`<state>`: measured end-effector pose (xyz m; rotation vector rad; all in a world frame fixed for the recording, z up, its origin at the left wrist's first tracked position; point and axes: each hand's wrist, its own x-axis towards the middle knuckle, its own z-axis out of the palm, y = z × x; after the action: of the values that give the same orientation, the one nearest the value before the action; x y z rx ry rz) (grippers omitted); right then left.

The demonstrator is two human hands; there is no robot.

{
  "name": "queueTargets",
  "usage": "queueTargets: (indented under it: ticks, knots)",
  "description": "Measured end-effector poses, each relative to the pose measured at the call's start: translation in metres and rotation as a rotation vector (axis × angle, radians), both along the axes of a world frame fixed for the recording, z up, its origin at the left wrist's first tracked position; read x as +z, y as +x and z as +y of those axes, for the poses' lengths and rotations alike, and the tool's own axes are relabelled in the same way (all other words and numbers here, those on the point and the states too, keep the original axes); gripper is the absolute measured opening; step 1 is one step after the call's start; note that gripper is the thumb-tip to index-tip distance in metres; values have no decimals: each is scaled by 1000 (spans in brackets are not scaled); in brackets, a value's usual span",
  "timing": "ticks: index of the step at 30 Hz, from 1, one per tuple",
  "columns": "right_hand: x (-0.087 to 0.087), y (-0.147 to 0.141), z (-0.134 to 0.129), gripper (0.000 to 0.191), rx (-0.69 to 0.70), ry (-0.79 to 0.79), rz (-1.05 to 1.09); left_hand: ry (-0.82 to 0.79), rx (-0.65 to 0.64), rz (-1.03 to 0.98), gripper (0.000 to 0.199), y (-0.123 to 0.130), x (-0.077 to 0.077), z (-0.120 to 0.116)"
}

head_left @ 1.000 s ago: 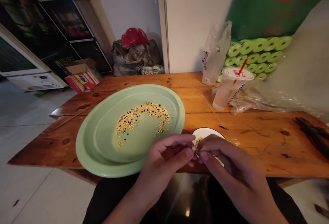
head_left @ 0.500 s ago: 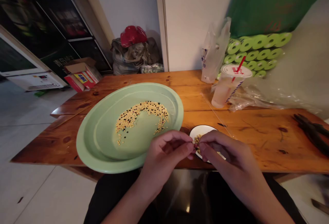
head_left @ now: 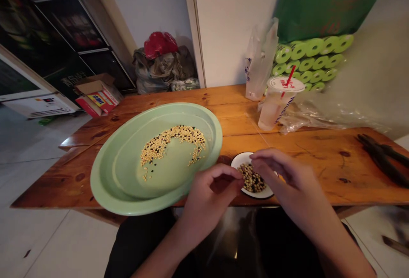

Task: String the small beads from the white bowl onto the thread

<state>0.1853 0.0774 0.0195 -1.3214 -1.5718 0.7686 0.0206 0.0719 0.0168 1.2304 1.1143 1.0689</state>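
My left hand (head_left: pixel 215 195) has its thumb and forefinger pinched together at the left rim of a small white dish (head_left: pixel 238 159). Whatever the pinch may hold is too small to make out. Above the dish's right side is my right hand (head_left: pixel 287 180), its thumb and fingertips closed together; any content is hidden. Yellowish and dark beans (head_left: pixel 252 180) lie heaped in the dish. To the left, a large pale green basin (head_left: pixel 108 184) holds a curved band of yellow beans (head_left: pixel 177 135) mixed with black ones. A few strays lie nearer its front.
The wooden table (head_left: pixel 236 120) carries a lidded plastic cup (head_left: pixel 271 105) with a red straw, a clear plastic bag (head_left: pixel 258 65) and black-handled pliers (head_left: pixel 380 159) at right. Green rolls (head_left: pixel 306 63) are stacked behind. An open carton (head_left: pixel 99 97) stands beyond the far left.
My hands have parted: the right moved up and right, the left stayed at the dish's left side. More of the beans in the dish shows. The view has shifted slightly.
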Motion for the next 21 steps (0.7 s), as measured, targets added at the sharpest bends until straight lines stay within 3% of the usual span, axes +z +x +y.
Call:
queueTargets:
  ticks: [4,7,11,14,19,21]
  knots:
    - [-6,14,8,19,-238,44,-351,173,-88,320,13,13,-18,7]
    - [-13,19,14,19,-234,11,-537,147,-102,346,14,18,-30,12]
    - [-23,21,18,17,-184,-9,-542,124,-96,315,13,15,-29,13]
    - [-22,19,16,19,-61,-2,-453,105,-95,230,9,9,-18,10]
    - [-4,12,8,25,344,-83,-182,-13,-25,-98,2,3,-5,4]
    - [2,10,6,24,387,-145,-47,-24,-1,-167,4,2,-5,2]
